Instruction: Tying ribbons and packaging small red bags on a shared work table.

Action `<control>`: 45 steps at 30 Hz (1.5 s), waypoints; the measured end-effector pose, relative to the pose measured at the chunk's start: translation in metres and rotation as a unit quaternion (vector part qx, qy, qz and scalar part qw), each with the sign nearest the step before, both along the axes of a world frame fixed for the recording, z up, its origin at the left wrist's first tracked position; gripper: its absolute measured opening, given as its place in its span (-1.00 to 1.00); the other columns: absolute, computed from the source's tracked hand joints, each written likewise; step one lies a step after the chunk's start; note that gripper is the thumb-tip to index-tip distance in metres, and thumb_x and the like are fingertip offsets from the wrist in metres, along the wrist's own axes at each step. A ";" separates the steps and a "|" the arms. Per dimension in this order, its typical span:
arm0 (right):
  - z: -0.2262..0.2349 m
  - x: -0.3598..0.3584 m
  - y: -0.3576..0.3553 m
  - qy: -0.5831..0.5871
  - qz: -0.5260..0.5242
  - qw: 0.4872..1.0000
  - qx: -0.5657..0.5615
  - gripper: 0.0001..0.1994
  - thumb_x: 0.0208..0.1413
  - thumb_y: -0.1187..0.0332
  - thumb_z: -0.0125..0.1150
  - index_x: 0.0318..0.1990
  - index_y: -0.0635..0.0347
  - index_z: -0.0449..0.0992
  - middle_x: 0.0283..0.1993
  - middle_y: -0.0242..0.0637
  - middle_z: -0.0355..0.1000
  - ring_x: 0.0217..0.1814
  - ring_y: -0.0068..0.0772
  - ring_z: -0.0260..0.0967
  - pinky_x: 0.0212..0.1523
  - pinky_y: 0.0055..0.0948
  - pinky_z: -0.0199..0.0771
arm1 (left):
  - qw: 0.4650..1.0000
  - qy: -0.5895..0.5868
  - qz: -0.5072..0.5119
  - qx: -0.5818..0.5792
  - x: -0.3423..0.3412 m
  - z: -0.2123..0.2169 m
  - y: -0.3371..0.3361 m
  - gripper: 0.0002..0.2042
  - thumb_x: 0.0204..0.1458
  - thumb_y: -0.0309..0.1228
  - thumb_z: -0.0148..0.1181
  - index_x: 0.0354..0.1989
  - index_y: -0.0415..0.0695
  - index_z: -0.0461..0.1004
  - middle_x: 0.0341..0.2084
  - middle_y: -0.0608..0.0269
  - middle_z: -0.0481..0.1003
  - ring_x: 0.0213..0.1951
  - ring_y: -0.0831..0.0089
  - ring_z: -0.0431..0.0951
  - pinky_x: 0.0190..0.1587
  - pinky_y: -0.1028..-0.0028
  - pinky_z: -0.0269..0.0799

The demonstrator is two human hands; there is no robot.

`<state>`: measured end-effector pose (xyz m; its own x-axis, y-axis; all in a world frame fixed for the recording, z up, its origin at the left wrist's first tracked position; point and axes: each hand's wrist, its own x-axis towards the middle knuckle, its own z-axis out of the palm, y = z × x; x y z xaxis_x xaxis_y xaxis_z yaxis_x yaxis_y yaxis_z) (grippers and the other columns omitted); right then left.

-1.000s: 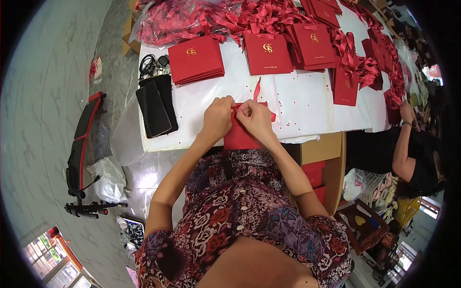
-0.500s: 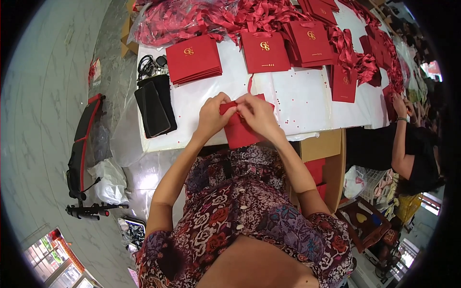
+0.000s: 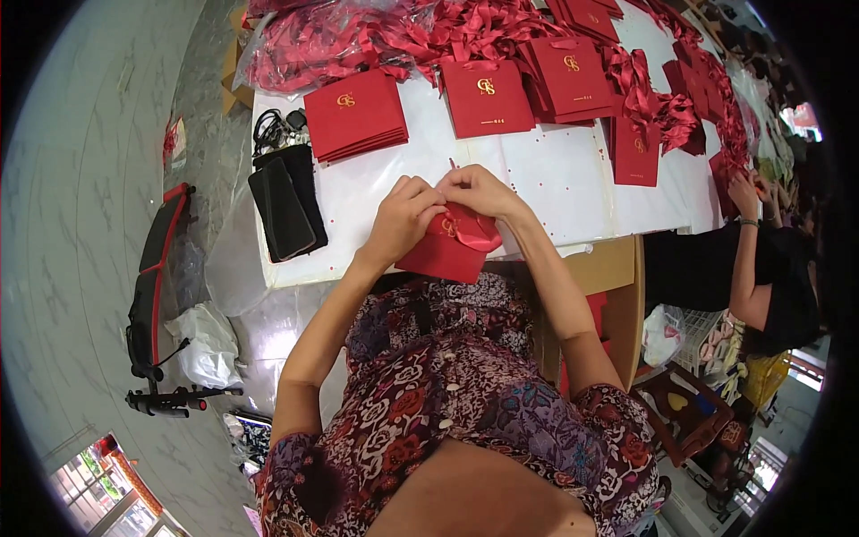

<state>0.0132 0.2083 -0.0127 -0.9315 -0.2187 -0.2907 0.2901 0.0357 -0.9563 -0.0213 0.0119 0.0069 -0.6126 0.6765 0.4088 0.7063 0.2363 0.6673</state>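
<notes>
A small red paper gift bag (image 3: 440, 257) with a gold emblem hangs over the table's near edge, in front of my body. My left hand (image 3: 404, 219) is closed on its upper left part, thumb and fingers pinched together. At the bag's top edge my right hand (image 3: 483, 191) pinches with fingertips close to the left ones. A loop of red satin ribbon (image 3: 480, 236) lies across the bag's front, below the right hand. What exactly sits between the fingertips is hidden, though a bit of ribbon shows just beyond them.
Red bags lie in a left stack (image 3: 356, 116), a middle stack (image 3: 489, 103) and a right stack (image 3: 573, 79). Ribbons in clear plastic (image 3: 340, 45) heap behind them. A black phone (image 3: 284, 210) and cables (image 3: 273, 132) lie left. A co-worker's hand (image 3: 743, 192) works at far right.
The bag has turned and its lower end has swung left. The ribbon that stretched away over the table now loops across its front. My right hand has risen slightly, with its wrist bent.
</notes>
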 end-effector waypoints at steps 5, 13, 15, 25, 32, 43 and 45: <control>-0.023 -0.013 0.000 0.029 -0.187 0.976 0.112 -0.77 0.09 0.27 0.31 -0.34 0.30 0.64 -0.52 -0.35 0.51 -0.47 -0.65 0.38 -0.39 -0.56 0.39 | 1.000 -0.025 0.011 -0.006 -0.002 -0.003 0.002 -0.90 -0.07 -0.55 0.32 -0.36 -0.19 0.55 -0.40 0.17 0.47 -0.29 0.21 0.47 -0.23 0.35 0.40; -0.019 -0.009 0.030 0.106 -0.294 0.915 0.255 -0.73 0.08 0.17 0.30 -0.31 0.23 0.62 -0.44 -0.24 0.56 -0.39 -0.38 0.52 -0.32 -0.42 0.45 | 0.987 -0.144 0.074 -0.001 -0.009 -0.013 -0.010 -0.94 0.00 -0.51 0.28 -0.36 -0.19 0.56 -0.40 0.18 0.51 -0.37 0.21 0.50 -0.28 0.31 0.43; -0.017 -0.010 0.019 0.117 -0.291 0.914 0.258 -0.73 0.06 0.16 0.32 -0.38 0.22 0.59 -0.45 -0.21 0.54 -0.39 -0.29 0.51 -0.32 -0.37 0.45 | 0.980 -0.116 0.159 -0.013 -0.017 -0.016 -0.006 -0.89 -0.02 -0.43 0.32 -0.34 -0.14 0.56 -0.43 0.21 0.53 -0.40 0.23 0.51 -0.31 0.31 0.43; -0.022 -0.011 -0.014 0.203 -0.231 0.868 0.390 -0.80 0.06 0.31 0.30 -0.39 0.28 0.50 -0.40 -0.12 0.50 -0.37 -0.09 0.49 -0.34 -0.22 0.45 | 0.970 -0.093 0.204 -0.095 -0.025 -0.043 0.025 -0.83 -0.07 -0.36 0.33 -0.41 -0.15 0.49 -0.56 0.18 0.54 -0.45 0.22 0.55 -0.34 0.25 0.37; -0.025 0.000 -0.022 0.115 -0.264 0.952 0.107 -0.80 0.17 0.32 0.25 -0.28 0.33 0.53 -0.46 -0.23 0.51 -0.43 -0.50 0.44 -0.37 -0.51 0.43 | 0.938 -0.308 0.144 0.065 -0.020 -0.037 0.030 -0.88 0.07 -0.43 0.24 -0.33 -0.24 0.54 -0.62 0.23 0.56 -0.57 0.53 0.54 -0.48 0.48 0.41; -0.011 0.004 -0.007 0.070 -0.259 0.963 -0.034 -0.86 0.25 0.34 0.15 -0.22 0.24 0.51 -0.51 -0.51 0.37 -0.52 -0.72 0.24 -0.47 -0.65 0.27 | 0.956 -0.261 0.095 0.094 -0.023 -0.038 0.019 -0.74 0.11 -0.36 0.27 -0.10 -0.25 0.55 -0.24 0.09 0.59 -0.30 0.52 0.56 -0.24 0.52 0.48; -0.002 0.007 0.009 0.038 -0.306 0.948 -0.081 -0.85 0.26 0.32 0.14 -0.22 0.21 0.51 -0.51 -0.51 0.38 -0.53 -0.72 0.25 -0.50 -0.66 0.27 | 0.932 -0.335 0.115 0.074 -0.018 -0.031 0.009 -0.69 0.12 -0.37 0.27 0.00 -0.24 0.49 -0.14 0.08 0.56 -0.22 0.52 0.55 -0.16 0.51 0.47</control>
<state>0.0205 0.2169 -0.0144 -0.9150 0.3338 -0.2264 0.1389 -0.2662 -0.9539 -0.0397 0.0206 -0.0241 -0.8862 0.4616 -0.0402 0.0603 0.2010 0.9777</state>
